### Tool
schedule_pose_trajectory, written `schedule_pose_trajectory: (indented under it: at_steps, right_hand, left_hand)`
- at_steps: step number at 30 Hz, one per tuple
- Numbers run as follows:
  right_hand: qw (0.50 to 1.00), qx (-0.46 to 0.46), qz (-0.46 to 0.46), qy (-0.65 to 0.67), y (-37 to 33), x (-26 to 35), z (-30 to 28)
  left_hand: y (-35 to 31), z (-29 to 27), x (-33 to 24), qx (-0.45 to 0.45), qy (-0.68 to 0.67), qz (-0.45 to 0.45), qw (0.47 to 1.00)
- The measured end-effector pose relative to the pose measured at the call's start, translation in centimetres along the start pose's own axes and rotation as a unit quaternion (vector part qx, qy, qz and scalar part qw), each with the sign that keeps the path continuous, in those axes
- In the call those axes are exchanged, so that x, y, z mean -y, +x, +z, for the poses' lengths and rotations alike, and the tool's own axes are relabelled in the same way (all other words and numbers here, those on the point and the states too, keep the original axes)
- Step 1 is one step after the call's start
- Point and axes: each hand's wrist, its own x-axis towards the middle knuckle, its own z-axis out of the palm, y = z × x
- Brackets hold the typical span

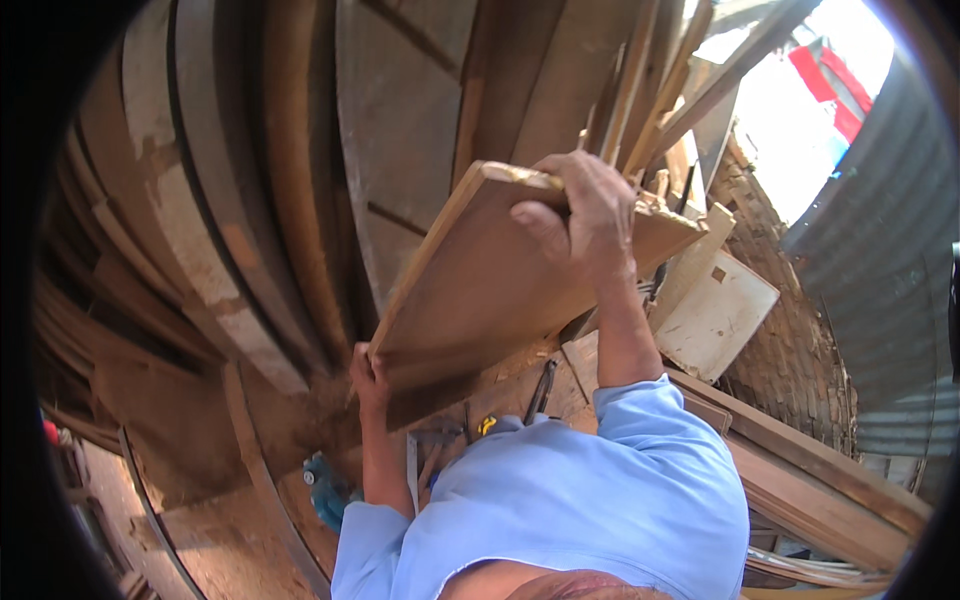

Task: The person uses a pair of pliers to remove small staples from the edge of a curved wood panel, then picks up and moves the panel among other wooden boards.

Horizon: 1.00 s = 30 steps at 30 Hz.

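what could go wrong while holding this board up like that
The board looks rough along its upper edge, so the right hand might catch a splinter there. The left hand grips near a corner; if it slips, the board could tip. A careless swing might also knock the planks that stand close by in this view.

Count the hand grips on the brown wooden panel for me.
2: the right grip is over the upper edge of the wooden panel, and the left grip is at its lower-left corner. The panel's far face is hidden.
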Motion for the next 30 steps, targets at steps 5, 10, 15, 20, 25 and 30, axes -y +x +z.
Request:
schedule_pose_trajectory:
  at_steps: [5, 10, 15, 20, 25, 30]
  right_hand:
    - [1.0, -0.009, 0.022, -0.002, -0.6, -0.7, -1.3]
    - [0.999, -0.035, 0.038, -0.009, -1.8, -2.0, -2.6]
    - [0.997, -0.055, 0.054, -0.008, -3.1, -2.8, -4.0]
    - [0.995, -0.075, 0.059, -0.001, -3.8, -3.7, -4.8]
    - [0.996, -0.083, 0.03, 0.02, -2.6, -3.9, -1.8]
    - [0.988, 0.002, 0.145, 0.061, -6.1, -6.9, -3.7]
  left_hand:
    - [0.4, 1.0, -1.1, 0.016, 0.002, -0.012, 1.0]
    - [0.0, 1.7, 0.0, 0.051, -0.026, -0.025, 0.998]
    - [-0.6, 2.5, 0.5, 0.071, 0.005, -0.018, 0.997]
    - [-0.8, 3.0, 0.1, 0.076, 0.022, 0.001, 0.997]
    - [-1.7, 1.3, -2.2, 0.039, 0.009, 0.011, 0.999]
    - [-2.2, 4.3, 0.8, 0.039, 0.061, 0.027, 0.997]
